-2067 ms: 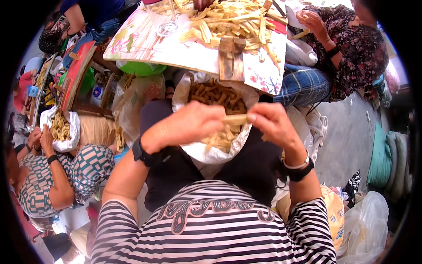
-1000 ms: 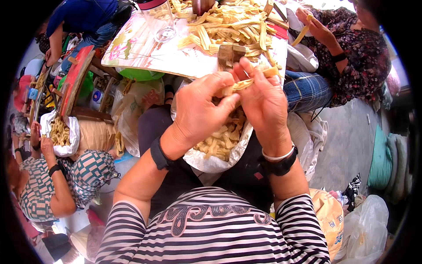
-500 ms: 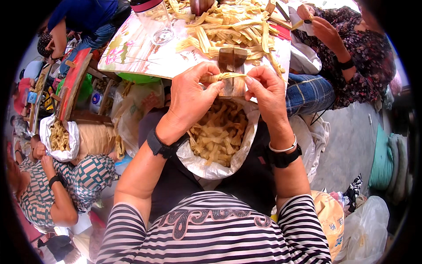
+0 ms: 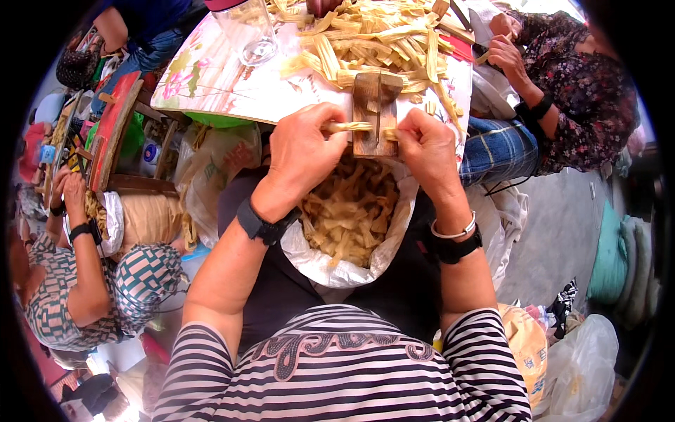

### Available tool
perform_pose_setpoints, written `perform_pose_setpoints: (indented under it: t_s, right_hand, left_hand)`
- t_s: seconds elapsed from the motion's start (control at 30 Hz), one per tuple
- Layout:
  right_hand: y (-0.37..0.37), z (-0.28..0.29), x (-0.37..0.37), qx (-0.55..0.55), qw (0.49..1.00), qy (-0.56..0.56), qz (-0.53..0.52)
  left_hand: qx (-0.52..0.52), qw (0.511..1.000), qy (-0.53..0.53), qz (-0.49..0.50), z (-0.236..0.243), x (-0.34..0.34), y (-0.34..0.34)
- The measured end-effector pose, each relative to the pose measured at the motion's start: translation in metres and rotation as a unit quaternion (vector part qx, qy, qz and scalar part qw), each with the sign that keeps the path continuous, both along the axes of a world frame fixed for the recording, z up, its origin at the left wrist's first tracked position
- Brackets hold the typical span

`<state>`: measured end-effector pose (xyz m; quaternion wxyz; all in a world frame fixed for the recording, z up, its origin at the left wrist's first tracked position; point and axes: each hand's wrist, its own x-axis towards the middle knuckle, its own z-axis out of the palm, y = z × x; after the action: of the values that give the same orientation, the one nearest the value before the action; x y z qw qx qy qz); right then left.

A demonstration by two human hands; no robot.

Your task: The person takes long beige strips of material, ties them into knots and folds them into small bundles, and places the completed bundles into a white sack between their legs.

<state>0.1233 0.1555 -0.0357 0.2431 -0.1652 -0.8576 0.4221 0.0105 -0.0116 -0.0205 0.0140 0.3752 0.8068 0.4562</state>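
Note:
My left hand (image 4: 306, 144) is closed in a pinch on a pale yellow dried strip (image 4: 350, 126), whose end sticks out to the right. My right hand (image 4: 427, 144) is closed on a short yellow end (image 4: 391, 133). Between the hands, at the table's near edge, stands a wooden block (image 4: 365, 105) with a thin upright blade-like piece. The two yellow ends lie on either side of that piece; whether they still join cannot be made out. Below my hands, a white sack (image 4: 337, 274) between my legs holds many knotted yellow pieces (image 4: 348, 218).
Loose yellow strips (image 4: 387, 46) heap on the flowered table (image 4: 211, 81), beside a clear jar (image 4: 253, 42). At the right a person in a dark flowered top (image 4: 583, 91) handles a strip. Another in a checked top (image 4: 67, 281) sits at the left, near a red-edged bench (image 4: 119, 133).
Half a second ago one twisted strip stretched between my fingers in front of the block. Now its ends show on both sides of the block's upright piece, and my right fingers have curled in.

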Motion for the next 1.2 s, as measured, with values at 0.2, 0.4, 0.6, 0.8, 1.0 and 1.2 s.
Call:
perform_pose_setpoints:
  t_s: [0.2, 0.4, 0.6, 0.8, 1.0, 1.2]
  right_hand:
    - [0.019, 0.031, 0.009, -0.208, 0.970, 0.117, 0.036]
    - [0.010, 0.054, 0.027, -0.257, 0.960, 0.114, 0.019]
    - [-0.043, 0.033, 0.074, -0.375, 0.915, -0.036, 0.145]
    - [-0.068, 0.025, 0.109, -0.342, 0.927, 0.025, 0.152]
    - [-0.099, 0.022, 0.118, -0.192, 0.962, 0.059, 0.187]
    - [-0.079, 0.007, 0.137, -0.246, 0.962, 0.010, 0.117]
  left_hand:
    - [0.078, 0.981, -0.177, -0.028, 0.017, 0.019, -0.016]
    - [0.137, 0.969, -0.191, -0.072, 0.019, 0.051, -0.025]
    - [0.129, 0.972, -0.159, -0.117, 0.018, 0.084, -0.039]
    - [0.035, 0.981, -0.160, -0.102, 0.032, 0.114, -0.053]
    - [-0.061, 0.969, -0.225, -0.079, 0.036, 0.119, -0.089]
    - [-0.041, 0.955, -0.286, -0.071, 0.011, 0.115, -0.088]
